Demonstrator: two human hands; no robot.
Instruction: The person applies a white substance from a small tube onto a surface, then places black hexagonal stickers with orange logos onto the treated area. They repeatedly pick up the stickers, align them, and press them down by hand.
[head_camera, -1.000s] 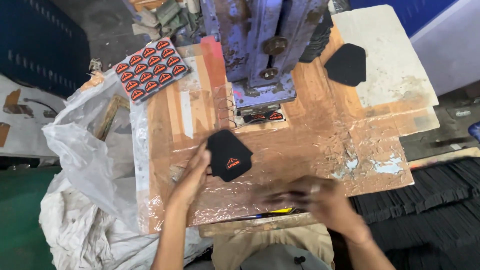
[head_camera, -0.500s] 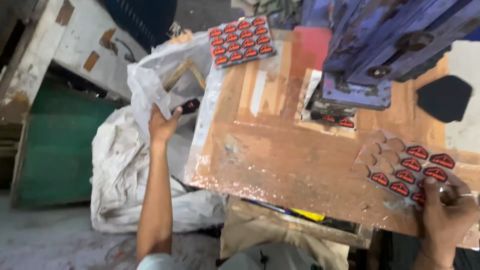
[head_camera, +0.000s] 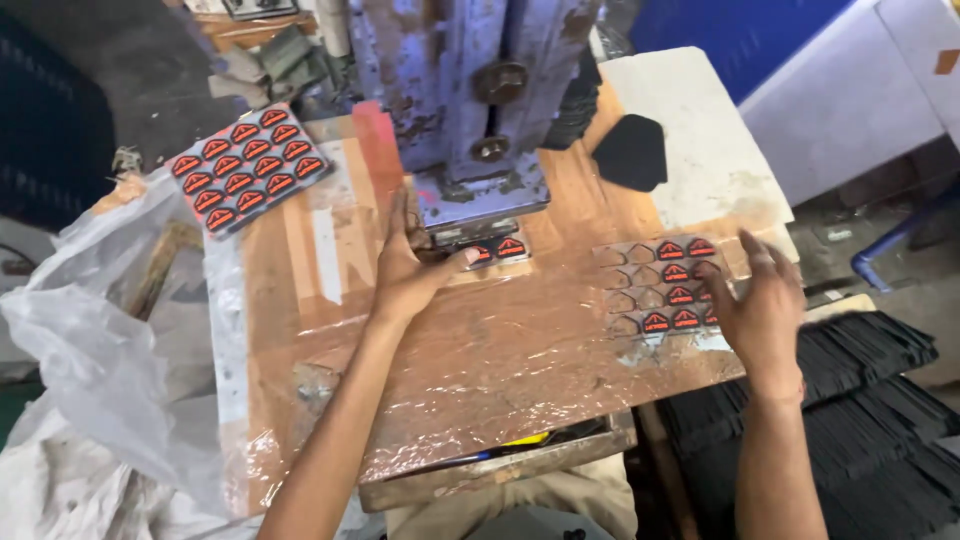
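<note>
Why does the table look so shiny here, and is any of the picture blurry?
In the head view, daylight glares off the clear plastic film covering the wooden table, giving wrinkled white highlights. The left hand by the blue press is fairly sharp; the right hand on the sticker sheet looks slightly smeared. The upper left corner is dark.

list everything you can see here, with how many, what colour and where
press: one, worn blue metal, back middle of table
table: one, brown, under clear film
full sticker sheet: one, red on black, back left
part-used sticker sheet: one, red on black, front right
black patch: one, back right, on a pale board
plastic bag: one, clear, left of table
black strips: stack, lower right
left hand: at press base
right hand: on part-used sheet
</note>
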